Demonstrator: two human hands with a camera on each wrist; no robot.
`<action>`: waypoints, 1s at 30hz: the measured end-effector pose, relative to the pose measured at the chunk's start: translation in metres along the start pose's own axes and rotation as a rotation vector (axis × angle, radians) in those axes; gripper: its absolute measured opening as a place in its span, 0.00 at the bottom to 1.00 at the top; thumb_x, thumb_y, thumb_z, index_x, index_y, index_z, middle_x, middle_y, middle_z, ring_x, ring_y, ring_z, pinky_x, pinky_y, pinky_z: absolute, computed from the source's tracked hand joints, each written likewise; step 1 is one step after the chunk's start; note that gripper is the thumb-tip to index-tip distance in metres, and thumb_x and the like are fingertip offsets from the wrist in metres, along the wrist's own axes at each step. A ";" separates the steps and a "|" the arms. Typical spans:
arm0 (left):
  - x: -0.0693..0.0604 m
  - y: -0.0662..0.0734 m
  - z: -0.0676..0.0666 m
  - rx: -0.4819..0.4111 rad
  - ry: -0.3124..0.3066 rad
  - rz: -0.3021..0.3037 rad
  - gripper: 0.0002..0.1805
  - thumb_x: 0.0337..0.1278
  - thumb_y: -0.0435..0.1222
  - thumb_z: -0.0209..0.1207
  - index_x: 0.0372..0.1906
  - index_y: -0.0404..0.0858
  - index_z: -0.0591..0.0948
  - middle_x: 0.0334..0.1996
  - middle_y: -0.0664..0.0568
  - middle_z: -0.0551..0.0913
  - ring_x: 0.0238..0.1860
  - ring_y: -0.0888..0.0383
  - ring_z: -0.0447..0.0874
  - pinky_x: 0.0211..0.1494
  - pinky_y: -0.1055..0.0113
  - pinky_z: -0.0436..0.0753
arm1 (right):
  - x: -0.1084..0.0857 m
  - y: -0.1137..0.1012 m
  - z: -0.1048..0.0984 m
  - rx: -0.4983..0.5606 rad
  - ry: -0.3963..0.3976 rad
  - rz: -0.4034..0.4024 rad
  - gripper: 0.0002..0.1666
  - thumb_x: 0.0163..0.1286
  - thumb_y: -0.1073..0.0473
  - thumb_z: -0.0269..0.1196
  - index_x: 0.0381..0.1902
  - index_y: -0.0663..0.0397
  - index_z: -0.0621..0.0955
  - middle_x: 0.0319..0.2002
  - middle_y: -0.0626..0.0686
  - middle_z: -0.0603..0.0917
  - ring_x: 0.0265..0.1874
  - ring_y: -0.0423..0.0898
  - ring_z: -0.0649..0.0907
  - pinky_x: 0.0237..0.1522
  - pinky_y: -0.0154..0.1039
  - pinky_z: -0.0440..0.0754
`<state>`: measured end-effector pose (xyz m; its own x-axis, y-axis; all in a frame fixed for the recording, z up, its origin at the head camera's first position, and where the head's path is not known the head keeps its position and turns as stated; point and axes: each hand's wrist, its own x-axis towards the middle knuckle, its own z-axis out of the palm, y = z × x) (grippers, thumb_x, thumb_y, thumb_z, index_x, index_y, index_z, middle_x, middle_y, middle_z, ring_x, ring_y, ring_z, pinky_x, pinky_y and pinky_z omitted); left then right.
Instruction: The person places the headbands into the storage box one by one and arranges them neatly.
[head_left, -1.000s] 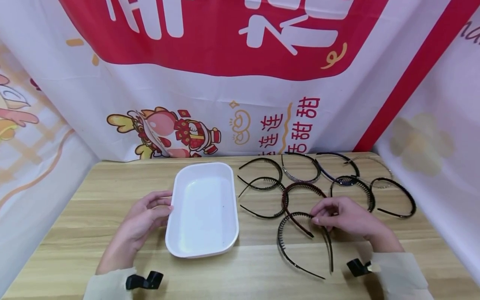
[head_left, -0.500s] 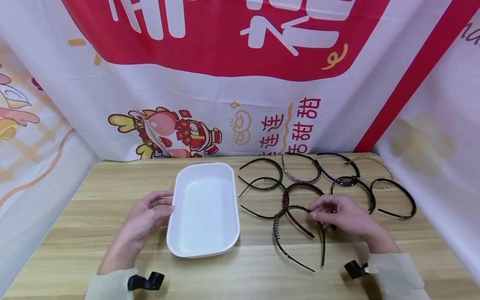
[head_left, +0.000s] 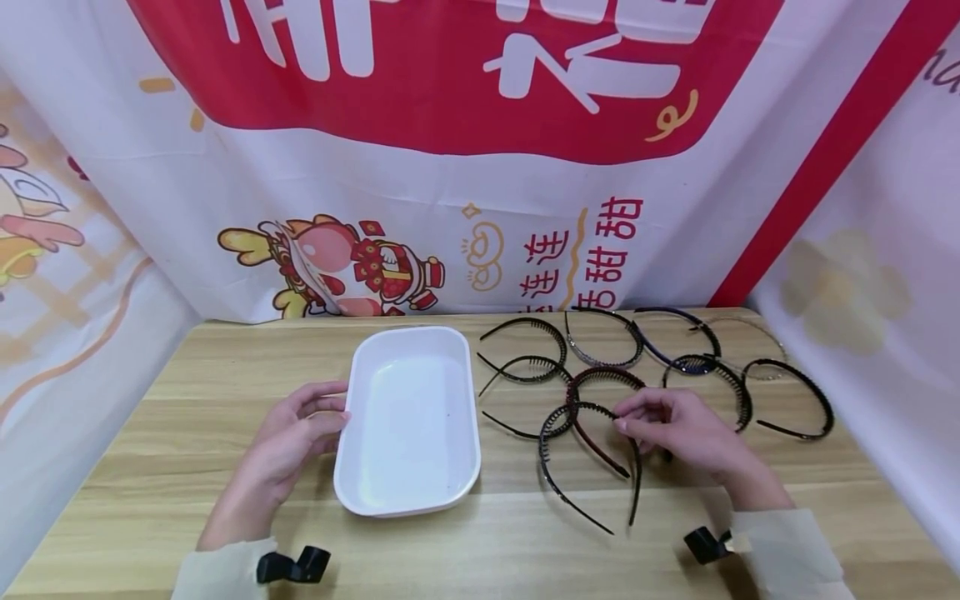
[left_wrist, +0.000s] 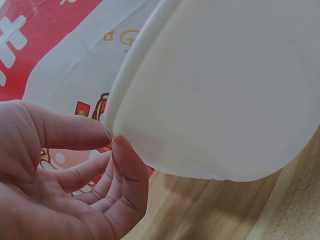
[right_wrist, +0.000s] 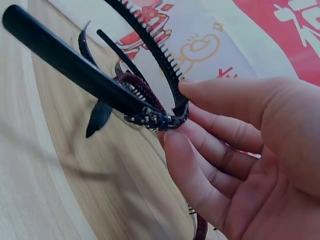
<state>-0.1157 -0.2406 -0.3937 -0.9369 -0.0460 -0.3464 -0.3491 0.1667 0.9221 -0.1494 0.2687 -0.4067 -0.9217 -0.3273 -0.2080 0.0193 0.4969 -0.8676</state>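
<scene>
My left hand [head_left: 303,437] pinches the left rim of a white rectangular tray [head_left: 407,425]; thumb and fingertips meet on that rim in the left wrist view. My right hand [head_left: 678,433] pinches a black toothed headband [head_left: 546,467] by its upper right side, its two ends pointing toward me. In the right wrist view the headband [right_wrist: 65,62] shows comb teeth and a glittery, beaded section beside the thumb. Behind it a dark red headband [head_left: 600,450] lies on the table, partly covered by the held one and the right hand.
Several more headbands lie at the right of the wooden table [head_left: 225,358], among them a black one [head_left: 813,387] at the far right and a silvery decorated one [head_left: 600,360] at the back. A printed cloth [head_left: 420,192] hangs behind the table.
My right hand has moved the black headband a little left and away from me, over the dark red one. The left hand and the tray have stayed in place.
</scene>
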 end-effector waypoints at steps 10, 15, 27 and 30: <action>0.001 0.000 0.004 0.021 0.015 0.009 0.34 0.74 0.32 0.60 0.80 0.37 0.66 0.62 0.45 0.76 0.52 0.55 0.82 0.52 0.65 0.89 | 0.004 -0.025 0.012 0.012 0.094 0.004 0.23 0.72 0.51 0.73 0.59 0.57 0.86 0.47 0.60 0.90 0.37 0.49 0.88 0.37 0.42 0.91; -0.001 0.003 0.004 0.025 0.030 0.002 0.33 0.74 0.31 0.60 0.80 0.37 0.66 0.61 0.45 0.76 0.52 0.56 0.82 0.51 0.65 0.89 | 0.012 -0.044 0.017 0.016 0.136 -0.044 0.22 0.73 0.53 0.73 0.57 0.61 0.86 0.47 0.60 0.90 0.39 0.45 0.88 0.42 0.43 0.92; -0.001 0.001 0.004 0.036 0.035 0.000 0.34 0.75 0.32 0.59 0.81 0.37 0.66 0.64 0.44 0.76 0.53 0.55 0.82 0.51 0.66 0.89 | 0.039 -0.091 0.041 0.139 0.125 0.013 0.20 0.73 0.58 0.72 0.57 0.65 0.85 0.44 0.57 0.89 0.34 0.46 0.89 0.44 0.44 0.94; -0.001 0.001 0.004 0.035 0.036 0.003 0.34 0.75 0.32 0.59 0.81 0.37 0.66 0.64 0.44 0.76 0.53 0.55 0.82 0.51 0.66 0.89 | 0.048 -0.104 0.050 0.139 0.110 0.037 0.18 0.73 0.59 0.72 0.56 0.64 0.85 0.44 0.57 0.88 0.33 0.47 0.89 0.44 0.45 0.94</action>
<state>-0.1152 -0.2367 -0.3930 -0.9382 -0.0803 -0.3366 -0.3460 0.2014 0.9164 -0.1763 0.1617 -0.3491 -0.9560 -0.2176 -0.1966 0.1000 0.3885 -0.9160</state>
